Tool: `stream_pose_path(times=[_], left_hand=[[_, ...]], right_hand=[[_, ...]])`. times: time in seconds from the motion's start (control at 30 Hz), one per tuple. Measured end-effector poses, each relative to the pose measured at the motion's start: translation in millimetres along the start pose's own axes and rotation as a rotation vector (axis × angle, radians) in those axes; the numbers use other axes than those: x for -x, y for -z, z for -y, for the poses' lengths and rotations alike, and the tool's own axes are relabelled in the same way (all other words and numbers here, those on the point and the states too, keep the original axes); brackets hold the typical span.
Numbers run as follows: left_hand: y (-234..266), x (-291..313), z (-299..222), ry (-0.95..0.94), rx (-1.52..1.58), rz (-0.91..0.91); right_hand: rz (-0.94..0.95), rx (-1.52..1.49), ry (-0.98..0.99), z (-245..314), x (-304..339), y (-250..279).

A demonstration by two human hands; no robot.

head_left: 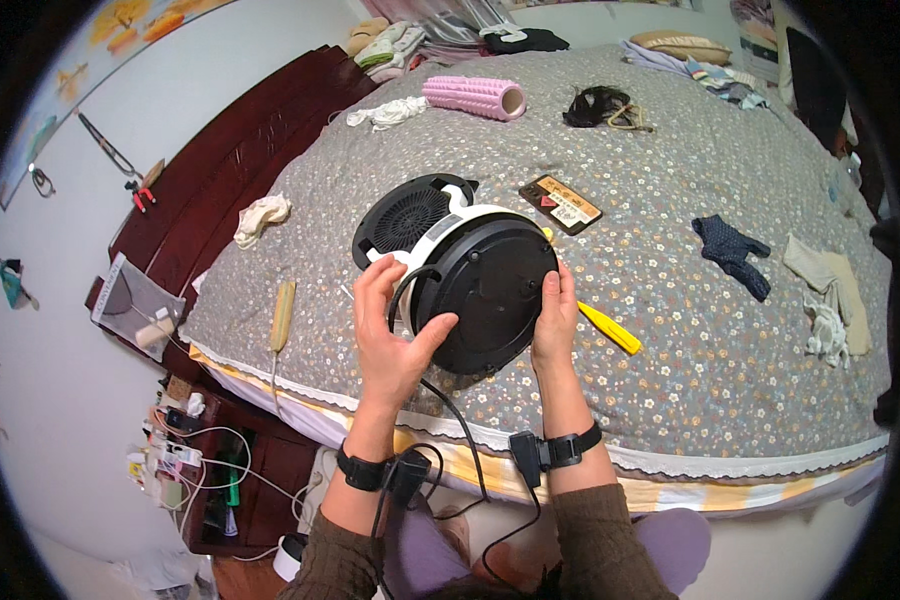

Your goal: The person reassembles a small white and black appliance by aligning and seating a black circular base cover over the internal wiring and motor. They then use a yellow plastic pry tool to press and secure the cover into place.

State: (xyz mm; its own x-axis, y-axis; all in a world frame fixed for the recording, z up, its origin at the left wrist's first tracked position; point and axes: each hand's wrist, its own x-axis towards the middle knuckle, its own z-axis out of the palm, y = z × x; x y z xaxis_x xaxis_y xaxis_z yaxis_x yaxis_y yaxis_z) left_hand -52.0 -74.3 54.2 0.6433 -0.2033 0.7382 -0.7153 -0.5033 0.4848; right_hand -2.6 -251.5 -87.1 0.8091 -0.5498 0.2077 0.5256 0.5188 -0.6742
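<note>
Between my two hands is a small electric fan, tipped so that the underside of its round black base (485, 300) faces me. Its black grille (407, 222) and white neck (440, 232) point away toward the far left. My left hand (395, 335) grips the left rim of the base, thumb on the underside and fingers round the white side. On the right edge, my right hand (555, 315) is closed with its thumb on the rim. A black power cord (460, 415) hangs down past my left wrist. Just right of the fan lies a yellow tool (610, 328), partly hidden by my right hand.
The bed has a grey flowered cover (660, 250). On it lie a dark flat box (561, 204), a pink foam roller (475, 98), a cream-coloured stick (283, 315), a black hair bundle (598, 106) and small clothes (732, 255). A nightstand (270, 480) with tangled cables stands at left.
</note>
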Motion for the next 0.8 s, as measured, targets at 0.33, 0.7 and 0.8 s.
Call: stream_pose_path(times=[0.33,0.7,0.8], left_hand=[[-20,19,30,0.146,0.348,-0.097],[-29,9,17,0.084,0.192,-0.205],[-30,7,17,0.105,0.246,-0.207]], right_hand=[[-0.040,0.457,0.325,45,-3,-22],[0.174,0.803,0.694,67,-28,-66],[0.178,0.841,0.729,67,-29,-65]])
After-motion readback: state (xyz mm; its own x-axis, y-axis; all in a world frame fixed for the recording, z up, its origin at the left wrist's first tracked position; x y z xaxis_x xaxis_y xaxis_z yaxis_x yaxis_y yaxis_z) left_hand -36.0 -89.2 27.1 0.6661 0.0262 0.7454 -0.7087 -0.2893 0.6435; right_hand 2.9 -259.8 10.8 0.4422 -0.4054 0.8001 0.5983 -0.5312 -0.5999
